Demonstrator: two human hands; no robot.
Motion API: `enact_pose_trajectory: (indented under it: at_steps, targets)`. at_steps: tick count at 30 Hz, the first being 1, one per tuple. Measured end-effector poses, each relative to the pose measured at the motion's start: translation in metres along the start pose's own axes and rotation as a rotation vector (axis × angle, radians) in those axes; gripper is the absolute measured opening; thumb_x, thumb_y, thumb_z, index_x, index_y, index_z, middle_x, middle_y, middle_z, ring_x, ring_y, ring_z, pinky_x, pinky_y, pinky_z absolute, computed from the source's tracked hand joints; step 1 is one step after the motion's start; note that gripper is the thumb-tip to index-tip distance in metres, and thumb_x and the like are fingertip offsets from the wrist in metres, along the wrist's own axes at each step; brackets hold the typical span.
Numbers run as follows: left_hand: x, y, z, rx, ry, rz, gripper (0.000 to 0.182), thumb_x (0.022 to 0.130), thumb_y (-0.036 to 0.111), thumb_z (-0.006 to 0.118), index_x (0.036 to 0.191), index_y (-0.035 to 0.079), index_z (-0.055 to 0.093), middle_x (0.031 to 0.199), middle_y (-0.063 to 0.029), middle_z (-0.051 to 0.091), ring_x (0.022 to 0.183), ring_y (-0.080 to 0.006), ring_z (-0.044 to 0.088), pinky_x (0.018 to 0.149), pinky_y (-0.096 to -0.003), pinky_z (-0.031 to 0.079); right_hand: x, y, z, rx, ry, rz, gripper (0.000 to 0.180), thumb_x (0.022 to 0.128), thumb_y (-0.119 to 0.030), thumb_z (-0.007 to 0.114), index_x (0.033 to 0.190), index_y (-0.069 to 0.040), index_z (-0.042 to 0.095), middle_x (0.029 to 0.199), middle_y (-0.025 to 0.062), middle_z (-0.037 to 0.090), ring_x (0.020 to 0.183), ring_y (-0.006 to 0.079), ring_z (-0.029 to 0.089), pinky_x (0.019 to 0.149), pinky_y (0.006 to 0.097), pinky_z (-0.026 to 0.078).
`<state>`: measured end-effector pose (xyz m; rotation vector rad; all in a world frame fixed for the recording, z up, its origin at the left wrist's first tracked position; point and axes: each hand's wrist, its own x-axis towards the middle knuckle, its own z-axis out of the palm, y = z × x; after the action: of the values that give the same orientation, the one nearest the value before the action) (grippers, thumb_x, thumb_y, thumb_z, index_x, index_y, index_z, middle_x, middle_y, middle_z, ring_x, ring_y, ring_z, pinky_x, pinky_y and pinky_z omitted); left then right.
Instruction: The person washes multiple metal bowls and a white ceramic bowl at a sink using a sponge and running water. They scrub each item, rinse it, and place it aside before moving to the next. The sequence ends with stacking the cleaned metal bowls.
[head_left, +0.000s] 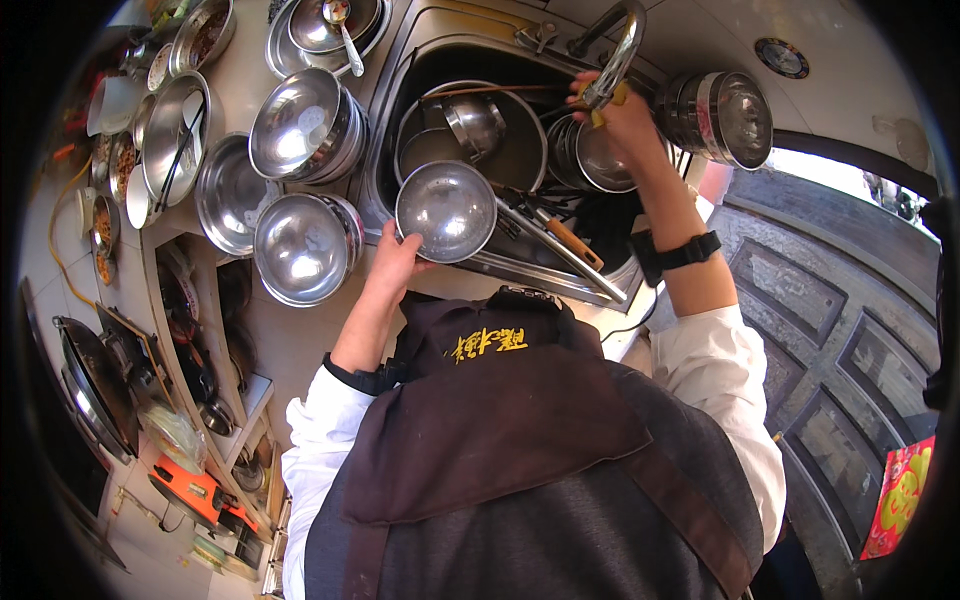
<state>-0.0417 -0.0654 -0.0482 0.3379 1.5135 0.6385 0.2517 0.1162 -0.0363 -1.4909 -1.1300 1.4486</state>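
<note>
My left hand (401, 259) grips the rim of a shiny stainless steel bowl (446, 212), tilted over the near edge of the sink. Under the curved faucet (622, 52) is my right hand (626, 116), closed around a yellow sponge or cloth (619, 93) that the spout partly hides. Inside the metal sink (386, 124) stands a large pot (534, 120) of cloudy water with a smaller metal bowl (476, 124) in it. More nested bowls (600, 157) lie to the pot's right. A wooden-handled utensil (574, 244) and a metal rod (574, 259) lean across the sink.
Stacks of steel bowls (292, 124) (304, 247) line the counter left of the sink. Another bowl stack (742, 120) stands right of the faucet. Farther left, a large bowl (176, 139) holds chopsticks and a spoon. Shelves with pans (187, 330) sit below the counter.
</note>
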Motion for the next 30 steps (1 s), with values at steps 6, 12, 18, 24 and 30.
enact_pose_trajectory:
  at_steps: [6,12,18,24,30]
  targets:
    - [-0.001,0.001,-0.001,-0.011,-0.011,-0.002,0.048,0.081,0.008,0.045,0.125,0.002,0.028,0.112,-0.0167,0.049,0.093,-0.0265,0.057,0.070,-0.0380,0.052,0.008,0.017,0.013,0.548,-0.248,0.320,0.020,0.086,-0.023,0.051,0.090,-0.004,0.055,0.068,0.0040,0.049,0.054,0.0106,0.041,0.046,0.0258,0.035]
    - [-0.009,0.002,-0.002,0.000,-0.028,0.003,0.048,0.081,0.009,0.046,0.126,0.002,0.028,0.114,-0.0170,0.047,0.098,-0.0268,0.054,0.072,-0.0394,0.051,0.016,0.020,0.027,0.910,-0.479,0.272,0.031,0.087,-0.034,0.048,0.088,-0.003,0.054,0.075,0.0084,0.051,0.065,0.0154,0.047,0.057,0.0270,0.040]
    - [-0.004,-0.001,-0.004,-0.019,-0.016,0.001,0.043,0.081,0.007,0.045,0.121,0.001,0.030,0.109,-0.0164,0.049,0.090,-0.0232,0.057,0.066,-0.0344,0.054,-0.007,-0.002,0.048,0.663,-0.260,0.246,0.023,0.090,-0.018,0.048,0.103,0.001,0.049,0.076,0.0057,0.050,0.064,0.0089,0.045,0.053,0.0187,0.038]
    - [0.004,-0.008,-0.007,-0.034,-0.052,0.016,0.044,0.081,0.007,0.045,0.122,0.001,0.030,0.110,-0.0163,0.049,0.093,-0.0240,0.055,0.067,-0.0345,0.053,0.010,0.004,0.097,0.010,-0.211,0.414,0.029,0.089,-0.032,0.048,0.096,-0.005,0.054,0.065,-0.0017,0.048,0.051,0.0072,0.040,0.045,0.0216,0.031]
    - [0.010,-0.014,-0.009,-0.074,-0.077,0.023,0.042,0.082,0.006,0.046,0.120,0.000,0.030,0.113,-0.0165,0.046,0.094,-0.0251,0.055,0.063,-0.0336,0.055,0.068,0.012,0.148,-0.739,0.088,0.084,0.043,0.078,-0.037,0.058,0.088,0.004,0.062,0.091,0.0265,0.059,0.090,0.0389,0.057,0.080,0.0417,0.045]
